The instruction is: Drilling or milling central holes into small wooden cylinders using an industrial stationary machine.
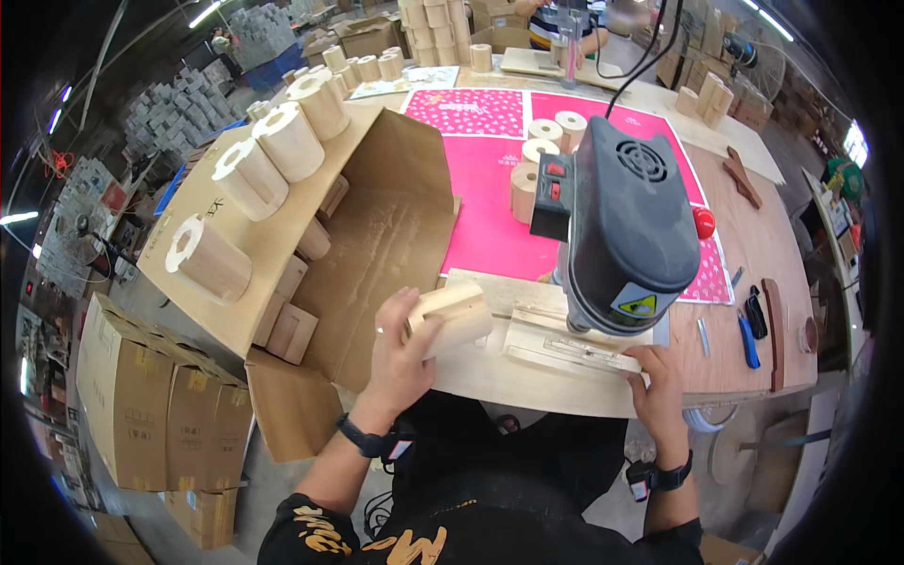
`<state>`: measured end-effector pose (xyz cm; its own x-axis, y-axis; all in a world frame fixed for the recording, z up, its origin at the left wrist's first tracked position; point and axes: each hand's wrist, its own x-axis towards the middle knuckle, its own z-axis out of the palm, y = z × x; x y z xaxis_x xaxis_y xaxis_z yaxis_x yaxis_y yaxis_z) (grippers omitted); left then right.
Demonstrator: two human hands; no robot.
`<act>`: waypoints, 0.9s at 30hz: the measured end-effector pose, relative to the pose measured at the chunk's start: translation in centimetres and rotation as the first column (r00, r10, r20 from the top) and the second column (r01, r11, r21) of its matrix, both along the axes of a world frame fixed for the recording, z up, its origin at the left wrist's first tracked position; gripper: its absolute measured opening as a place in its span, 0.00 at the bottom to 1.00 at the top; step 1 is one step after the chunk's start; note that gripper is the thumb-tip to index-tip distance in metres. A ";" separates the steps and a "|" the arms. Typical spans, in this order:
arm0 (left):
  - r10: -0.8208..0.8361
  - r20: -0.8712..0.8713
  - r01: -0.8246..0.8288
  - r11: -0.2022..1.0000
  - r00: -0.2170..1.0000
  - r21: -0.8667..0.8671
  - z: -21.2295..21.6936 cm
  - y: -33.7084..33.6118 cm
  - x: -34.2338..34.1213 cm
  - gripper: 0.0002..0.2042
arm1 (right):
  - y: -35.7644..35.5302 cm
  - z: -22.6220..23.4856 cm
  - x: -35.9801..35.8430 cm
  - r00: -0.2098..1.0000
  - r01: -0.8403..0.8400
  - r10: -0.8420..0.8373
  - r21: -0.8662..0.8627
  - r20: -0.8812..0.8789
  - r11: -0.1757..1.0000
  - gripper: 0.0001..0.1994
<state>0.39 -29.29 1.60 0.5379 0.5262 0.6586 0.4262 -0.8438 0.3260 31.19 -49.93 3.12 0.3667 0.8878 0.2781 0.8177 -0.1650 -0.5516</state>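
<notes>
Left hand (400,350) is clamped on the block (457,325), thumb on one side, fingers on the other. Block is pale wood with a groove along it, sits left of the jig (537,346), near the bench (537,393) front edge. Can't tell if it touches the bench. Right hand (656,379) is well apart from the left, fingertips at the jig's right end; can't tell if they pinch it or just rest there. Jig lies under the drill (636,221), a dark housing with red switches and a yellow warning label.

Behind the drill: pink sheet (485,188) with pale wood cylinders (570,127) on it, close to the switches. Left: open carton (400,212) on its side, more blocks (292,331) inside, four rolls (212,259) of wood with notched bores on top. Right on the bench: blue-handled pliers (749,341) beside a brown strip (773,330).
</notes>
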 end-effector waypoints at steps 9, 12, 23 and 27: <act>0.105 0.089 -0.067 0.931 0.990 -0.360 0.2 5.6 9.4 0.35 | -0.3 -2.6 -0.2 0.982 0.050 -0.046 0.015 -0.182 0.999 0.21; 0.160 0.035 -0.146 0.955 0.987 -0.259 -0.5 9.7 13.8 0.35 | -0.5 -3.0 -0.3 0.982 0.076 -0.063 0.066 -0.176 0.995 0.18; 0.171 0.190 0.019 0.696 0.967 -0.718 -4.7 16.9 27.9 0.40 | -1.5 -5.1 0.3 0.956 0.198 -0.194 -0.003 -0.222 0.980 0.20; 0.044 0.267 0.080 0.896 0.963 -0.438 -6.1 17.5 25.8 0.35 | -1.4 -4.5 0.3 0.953 0.171 -0.188 -0.090 -0.239 0.981 0.21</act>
